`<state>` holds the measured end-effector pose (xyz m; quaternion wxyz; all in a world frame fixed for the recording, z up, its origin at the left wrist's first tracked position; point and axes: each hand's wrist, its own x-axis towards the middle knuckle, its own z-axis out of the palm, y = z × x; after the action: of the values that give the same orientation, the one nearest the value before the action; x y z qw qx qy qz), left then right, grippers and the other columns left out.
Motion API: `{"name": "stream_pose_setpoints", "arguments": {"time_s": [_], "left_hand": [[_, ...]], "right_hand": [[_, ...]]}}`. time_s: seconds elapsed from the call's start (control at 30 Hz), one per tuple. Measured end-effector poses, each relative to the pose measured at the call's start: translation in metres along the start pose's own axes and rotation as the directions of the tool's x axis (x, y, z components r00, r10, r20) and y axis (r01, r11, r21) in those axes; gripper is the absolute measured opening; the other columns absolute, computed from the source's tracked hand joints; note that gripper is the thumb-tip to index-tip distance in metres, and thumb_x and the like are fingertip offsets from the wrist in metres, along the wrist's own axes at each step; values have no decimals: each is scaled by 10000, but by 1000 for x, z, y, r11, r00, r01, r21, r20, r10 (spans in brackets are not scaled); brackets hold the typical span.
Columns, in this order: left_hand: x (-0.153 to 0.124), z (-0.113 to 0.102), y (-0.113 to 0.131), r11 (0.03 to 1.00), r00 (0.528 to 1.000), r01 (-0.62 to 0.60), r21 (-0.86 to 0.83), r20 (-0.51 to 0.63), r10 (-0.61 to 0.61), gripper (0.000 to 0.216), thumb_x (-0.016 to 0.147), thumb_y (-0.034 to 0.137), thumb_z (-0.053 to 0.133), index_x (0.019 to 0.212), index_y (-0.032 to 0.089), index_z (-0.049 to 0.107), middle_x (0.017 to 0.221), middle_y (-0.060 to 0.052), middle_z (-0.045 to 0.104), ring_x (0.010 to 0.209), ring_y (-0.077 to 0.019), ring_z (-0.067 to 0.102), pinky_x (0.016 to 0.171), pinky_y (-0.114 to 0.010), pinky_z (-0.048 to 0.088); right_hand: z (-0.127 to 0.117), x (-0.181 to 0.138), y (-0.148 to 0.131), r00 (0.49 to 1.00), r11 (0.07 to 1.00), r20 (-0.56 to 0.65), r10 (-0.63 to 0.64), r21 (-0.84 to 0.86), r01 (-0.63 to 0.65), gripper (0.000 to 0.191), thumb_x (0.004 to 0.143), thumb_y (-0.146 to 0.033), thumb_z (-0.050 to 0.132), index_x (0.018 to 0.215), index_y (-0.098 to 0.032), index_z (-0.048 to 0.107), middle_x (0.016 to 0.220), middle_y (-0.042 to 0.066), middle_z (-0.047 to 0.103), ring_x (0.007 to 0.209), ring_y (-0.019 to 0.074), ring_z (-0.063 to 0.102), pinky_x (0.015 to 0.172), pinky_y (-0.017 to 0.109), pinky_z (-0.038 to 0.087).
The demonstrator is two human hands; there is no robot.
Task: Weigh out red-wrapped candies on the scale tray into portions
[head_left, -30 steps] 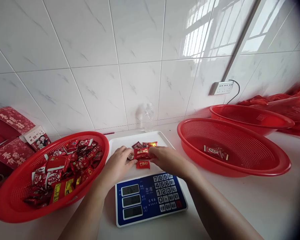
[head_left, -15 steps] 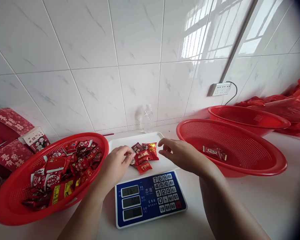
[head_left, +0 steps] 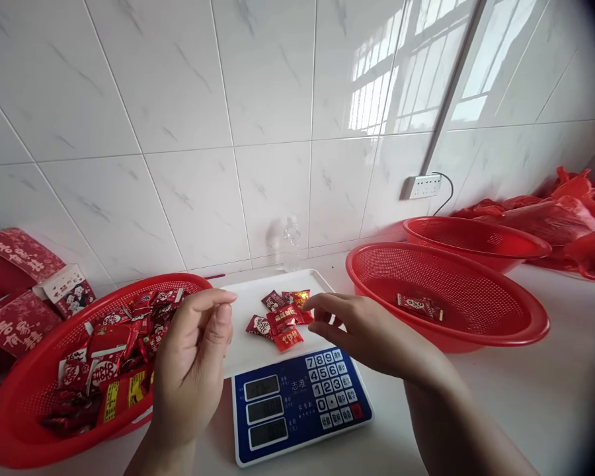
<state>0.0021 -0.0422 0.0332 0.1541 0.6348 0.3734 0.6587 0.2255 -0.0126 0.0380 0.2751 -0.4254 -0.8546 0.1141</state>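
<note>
Several small red candy packets (head_left: 283, 319) lie grouped on the white tray of a weighing scale (head_left: 238, 357). My right hand (head_left: 350, 324) hovers at the right side of that group, fingers curved with gaps between them and nothing visible in them. Left of the tray, my left hand (head_left: 193, 363) is raised with its palm turned inward, index finger extended and the others loosely bent; I see nothing in it. Below the tray is the scale's blue keypad and display panel (head_left: 302, 406). A red plastic basket (head_left: 14, 430) full of candy packets stands beyond my left hand.
On the right a second red basket (head_left: 520, 324) holds a few packets (head_left: 419, 305), with another red basket (head_left: 535, 248) behind it. Red plastic bags (head_left: 560, 215) lie at far right. A clear bottle (head_left: 291, 244) stands by the wall; printed red boxes (head_left: 17, 317) sit at far left.
My left hand has drawn back from the packets, toward the left and nearer me, and turned its palm. One dark red packet now shows fully on the tray. My right hand has lowered slightly.
</note>
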Motion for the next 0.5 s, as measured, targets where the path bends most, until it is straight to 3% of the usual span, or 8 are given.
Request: {"name": "stream_pose_setpoints", "arguments": {"time_s": [0.13, 0.23, 0.27, 0.4, 0.5], "left_hand": [[-6, 3, 8, 990, 998, -27, -137, -59, 19, 149, 875, 230, 562, 1022, 247, 581, 608, 48, 522, 556, -99, 472, 542, -230, 427], [-4, 1, 11, 972, 995, -8, -235, -95, -15, 146, 865, 231, 581, 1010, 247, 584, 603, 51, 522, 569, -95, 475, 570, -228, 435], [-2, 0, 11, 962, 994, 3, -272, -103, -33, 133, 866, 237, 580, 998, 243, 587, 592, 52, 512, 562, -93, 470, 568, -226, 434], [8, -2, 8, 916, 982, 69, -395, -135, -133, 92, 852, 255, 590, 939, 228, 605, 538, 56, 463, 516, -86, 443, 520, -206, 419], [14, -4, 5, 902, 968, 110, -418, -160, -192, 103, 826, 285, 619, 910, 225, 615, 507, 56, 455, 485, -84, 442, 484, -195, 405]], "right_hand": [[17, 35, 22, 997, 983, -30, 73, 171, -66, 282, 864, -324, 528, 1125, -244, 596, 927, 43, 687, 808, 165, 631, 698, 297, 487], [32, 86, 59, 971, 931, -70, 230, 306, -199, 540, 788, -295, 647, 1300, -244, 486, 1192, 96, 613, 1072, 214, 565, 898, 350, 442], [36, 104, 73, 929, 867, -61, 366, 384, -317, 613, 768, -289, 678, 1335, -253, 448, 1275, 98, 565, 1156, 222, 514, 952, 353, 406], [44, 161, 127, 799, 729, -28, 601, 430, -533, 808, 754, -356, 700, 1421, -141, 299, 1395, 242, 398, 1215, 346, 447, 902, 465, 425], [46, 187, 154, 723, 646, -30, 691, 476, -597, 696, 795, -370, 667, 1381, -159, 354, 1377, 212, 410, 1159, 331, 494, 861, 487, 455]]}}
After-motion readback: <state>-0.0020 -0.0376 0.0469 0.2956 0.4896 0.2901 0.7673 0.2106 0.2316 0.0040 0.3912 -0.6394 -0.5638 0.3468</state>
